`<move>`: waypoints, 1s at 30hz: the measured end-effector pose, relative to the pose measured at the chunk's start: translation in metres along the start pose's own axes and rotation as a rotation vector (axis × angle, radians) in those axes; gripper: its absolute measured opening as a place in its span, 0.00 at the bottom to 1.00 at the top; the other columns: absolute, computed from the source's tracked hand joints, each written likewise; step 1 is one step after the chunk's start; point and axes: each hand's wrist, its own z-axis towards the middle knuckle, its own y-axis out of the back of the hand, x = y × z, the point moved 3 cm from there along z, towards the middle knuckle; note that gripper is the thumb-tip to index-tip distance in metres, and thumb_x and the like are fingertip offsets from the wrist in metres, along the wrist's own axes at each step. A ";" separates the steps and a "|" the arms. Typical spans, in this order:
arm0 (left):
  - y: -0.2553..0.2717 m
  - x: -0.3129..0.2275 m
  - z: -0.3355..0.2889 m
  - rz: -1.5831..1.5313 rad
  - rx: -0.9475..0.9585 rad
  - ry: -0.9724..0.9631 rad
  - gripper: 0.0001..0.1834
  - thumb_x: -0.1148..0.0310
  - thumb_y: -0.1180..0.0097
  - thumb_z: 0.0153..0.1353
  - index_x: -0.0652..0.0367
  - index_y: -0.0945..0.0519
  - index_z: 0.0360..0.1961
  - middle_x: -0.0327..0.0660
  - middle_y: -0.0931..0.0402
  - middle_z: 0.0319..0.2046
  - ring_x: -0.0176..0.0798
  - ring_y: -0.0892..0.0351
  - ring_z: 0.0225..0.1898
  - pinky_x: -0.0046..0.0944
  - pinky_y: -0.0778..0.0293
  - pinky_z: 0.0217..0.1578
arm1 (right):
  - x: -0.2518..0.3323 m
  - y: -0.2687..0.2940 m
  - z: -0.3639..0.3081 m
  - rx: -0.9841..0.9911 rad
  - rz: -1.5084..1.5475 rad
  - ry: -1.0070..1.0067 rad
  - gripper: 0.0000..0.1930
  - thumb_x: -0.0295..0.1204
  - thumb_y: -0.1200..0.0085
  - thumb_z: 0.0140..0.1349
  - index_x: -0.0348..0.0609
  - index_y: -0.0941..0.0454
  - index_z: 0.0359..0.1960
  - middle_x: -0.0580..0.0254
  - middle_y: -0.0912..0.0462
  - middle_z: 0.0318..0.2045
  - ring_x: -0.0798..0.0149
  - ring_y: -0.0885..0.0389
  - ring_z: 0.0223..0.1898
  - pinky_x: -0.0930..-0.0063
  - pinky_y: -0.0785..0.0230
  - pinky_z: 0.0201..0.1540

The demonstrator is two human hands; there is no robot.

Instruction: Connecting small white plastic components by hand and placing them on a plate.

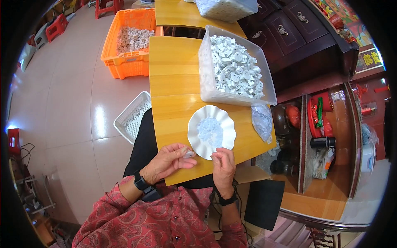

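Observation:
Between the thumb and fingers of my left hand (169,160) is a small white plastic part (189,154), just left of the plate's near edge. My right hand (223,163) is at the near right rim of a white scalloped plate (193,131), its thumb and fingertips pinched together. Whatever is in that pinch, if anything, is too small to make out. Many tiny pale bluish pieces (209,130) lie in the middle of the plate. Beyond it stands a translucent plastic bin (235,98) heaped with white plastic parts (236,68).
The yellow wooden table (175,82) carries a clear bag of small pieces (261,123) at its right. On the floor to the left are an orange crate (124,66) with more parts and a white basket (131,118). Dark drawers (285,29) and a shelf unit (304,144) stand to the right.

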 end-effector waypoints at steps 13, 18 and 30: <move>-0.006 0.000 0.009 -0.076 0.026 0.006 0.17 0.66 0.50 0.70 0.67 0.26 0.54 0.48 0.22 0.46 0.40 0.18 0.44 0.34 0.19 0.45 | 0.004 -0.008 0.006 0.141 0.804 -0.593 0.09 0.21 0.47 0.66 0.33 0.24 0.46 0.62 0.20 0.34 0.74 0.22 0.32 0.81 0.28 0.36; -0.006 0.000 0.011 -0.036 0.020 -0.005 0.16 0.66 0.50 0.70 0.66 0.25 0.53 0.46 0.21 0.44 0.39 0.17 0.42 0.34 0.18 0.44 | 0.016 -0.010 0.009 0.149 0.794 -0.562 0.12 0.21 0.46 0.65 0.33 0.26 0.49 0.62 0.20 0.36 0.74 0.22 0.32 0.81 0.28 0.36; -0.016 -0.003 0.008 0.540 -0.032 -0.104 0.13 0.65 0.42 0.67 0.62 0.18 0.47 0.35 0.18 0.33 0.25 0.21 0.33 0.25 0.21 0.34 | 0.024 -0.011 0.016 0.375 0.683 -0.528 0.22 0.21 0.42 0.63 0.30 0.38 0.55 0.58 0.19 0.33 0.72 0.21 0.30 0.82 0.30 0.31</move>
